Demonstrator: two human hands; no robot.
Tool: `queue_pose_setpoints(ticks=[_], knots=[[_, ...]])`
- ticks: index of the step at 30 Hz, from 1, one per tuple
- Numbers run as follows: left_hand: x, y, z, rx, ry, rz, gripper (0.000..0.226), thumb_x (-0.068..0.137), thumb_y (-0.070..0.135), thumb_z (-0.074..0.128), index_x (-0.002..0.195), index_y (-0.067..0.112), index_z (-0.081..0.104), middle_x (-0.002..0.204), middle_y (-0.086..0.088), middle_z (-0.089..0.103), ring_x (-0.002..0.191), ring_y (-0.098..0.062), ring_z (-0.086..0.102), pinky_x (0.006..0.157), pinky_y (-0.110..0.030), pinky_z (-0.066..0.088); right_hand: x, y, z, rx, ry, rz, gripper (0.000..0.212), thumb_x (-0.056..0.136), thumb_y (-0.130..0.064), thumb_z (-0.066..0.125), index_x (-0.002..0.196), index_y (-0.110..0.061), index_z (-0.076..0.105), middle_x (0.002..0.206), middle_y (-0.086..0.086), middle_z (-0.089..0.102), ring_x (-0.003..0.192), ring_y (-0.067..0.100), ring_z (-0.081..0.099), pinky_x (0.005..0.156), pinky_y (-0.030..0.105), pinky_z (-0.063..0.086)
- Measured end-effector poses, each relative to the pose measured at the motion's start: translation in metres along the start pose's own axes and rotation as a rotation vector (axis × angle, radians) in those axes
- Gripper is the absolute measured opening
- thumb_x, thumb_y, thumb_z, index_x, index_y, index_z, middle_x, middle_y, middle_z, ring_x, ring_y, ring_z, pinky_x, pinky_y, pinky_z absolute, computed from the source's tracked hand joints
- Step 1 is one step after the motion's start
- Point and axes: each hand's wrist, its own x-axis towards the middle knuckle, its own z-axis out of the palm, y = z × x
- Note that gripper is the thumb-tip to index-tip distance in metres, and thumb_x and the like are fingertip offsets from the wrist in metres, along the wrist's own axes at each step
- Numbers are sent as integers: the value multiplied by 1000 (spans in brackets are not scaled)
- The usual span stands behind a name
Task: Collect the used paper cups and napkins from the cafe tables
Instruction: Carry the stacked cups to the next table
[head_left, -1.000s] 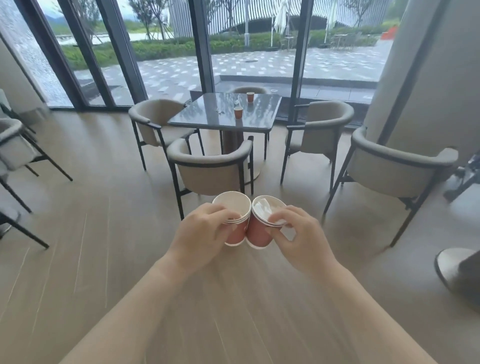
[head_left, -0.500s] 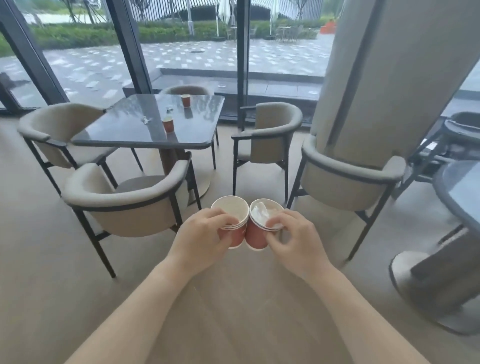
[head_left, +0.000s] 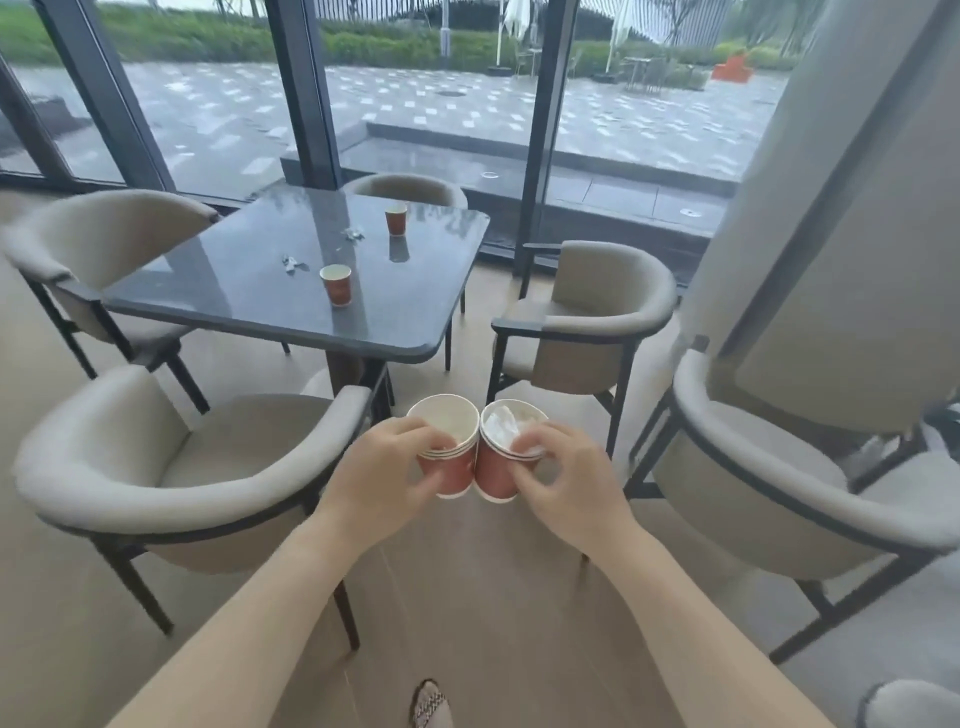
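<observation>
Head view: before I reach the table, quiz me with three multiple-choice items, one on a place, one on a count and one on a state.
1. Where is the big white napkin?
A) in the cup stack gripped by the right hand
B) on the floor
C) on a chair seat

2. How many red cups stand on the dark table?
A) one
B) two
C) four

3. What is the left hand doing?
A) hanging empty
B) gripping a nested stack
C) pressing the tabletop

Answers:
1 A: white paper fills that stack's mouth.
2 B: a near cup and a far cup stand apart.
3 B: its fingers curl round the cups.
</observation>
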Motion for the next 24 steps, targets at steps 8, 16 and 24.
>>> queue_pose_setpoints(ticks=[8, 16, 24], knots=[[145, -99, 12, 27, 15, -124, 16, 69, 8, 70, 80, 18, 67, 78, 11, 63, 73, -13, 55, 63, -24, 41, 179, 42, 42, -78, -74, -45, 10, 75, -12, 69, 79, -20, 64, 80, -14, 57, 78, 14, 55, 67, 15, 36], [256, -200, 30, 101, 76, -288, 11, 71, 9, 71, 78, 15, 65, 80, 5, 66, 73, -17, 60, 65, -34, 50, 340, 96, 111, 21, -248, -129, 13, 75, -10, 65, 80, -22, 63, 89, -9, 60, 87, 13, 55, 74, 17, 39], [344, -275, 77, 188, 21, -529, 9, 75, 23, 70, 82, 19, 64, 86, 3, 67, 83, -20, 60, 68, -29, 41, 473, 170, 171, -16, -447, -251, 15, 78, -8, 61, 87, -19, 64, 94, -9, 59, 93, 15, 50, 72, 21, 36]])
